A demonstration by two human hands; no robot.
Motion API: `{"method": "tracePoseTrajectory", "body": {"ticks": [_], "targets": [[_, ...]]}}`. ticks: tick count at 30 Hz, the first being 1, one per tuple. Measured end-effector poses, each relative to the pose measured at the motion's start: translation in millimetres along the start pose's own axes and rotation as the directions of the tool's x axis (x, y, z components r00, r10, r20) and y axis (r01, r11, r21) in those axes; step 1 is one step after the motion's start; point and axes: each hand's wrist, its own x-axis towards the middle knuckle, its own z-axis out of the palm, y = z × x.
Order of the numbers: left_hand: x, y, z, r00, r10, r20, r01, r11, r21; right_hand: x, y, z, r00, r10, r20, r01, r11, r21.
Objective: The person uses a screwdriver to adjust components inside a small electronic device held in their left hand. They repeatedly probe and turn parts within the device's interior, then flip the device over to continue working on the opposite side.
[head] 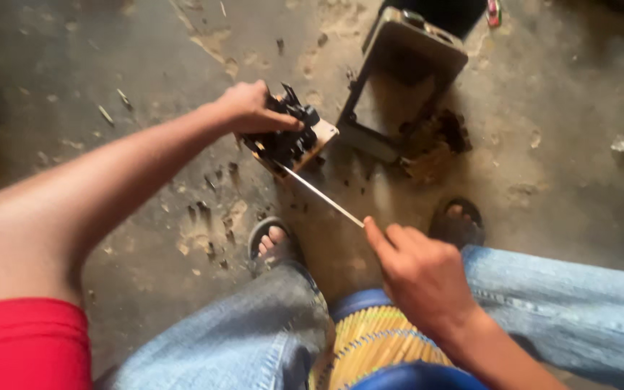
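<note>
Black part (288, 137) gripped by left hand (250, 107); right hand (420, 274) fingers pinch screwdriver (321, 195), which could slip and jab.

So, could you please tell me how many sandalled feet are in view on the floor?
2: the left sandalled foot sits below the black mechanical part, and the right sandalled foot lies beside the right hand, near the metal frame.

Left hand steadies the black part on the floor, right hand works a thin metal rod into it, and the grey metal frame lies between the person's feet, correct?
Not quite. In the head view the grey metal frame lies beyond the black part, not between the feet. The left hand steadies it; the right hand holds the thin metal rod.
</note>
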Motion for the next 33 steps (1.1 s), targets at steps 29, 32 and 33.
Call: {"method": "tracePoseTrajectory", "body": {"ticks": [29,32,33], "targets": [[-17,5,-8,1.000,-0.031,0.006,0.031,0.997,-0.076,6,12,22,0.541,0.093,0.836,-0.796,-0.267,0.544],[-17,5,-7,0.995,-0.093,0.044,0.097,0.991,-0.094,5,-7,12,0.975,0.147,0.164,-0.193,0.927,0.321],[-16,5,-6,0.989,-0.133,0.069,0.140,0.984,-0.107,7,-15,8,0.988,0.080,0.131,-0.112,0.959,0.259]]}}
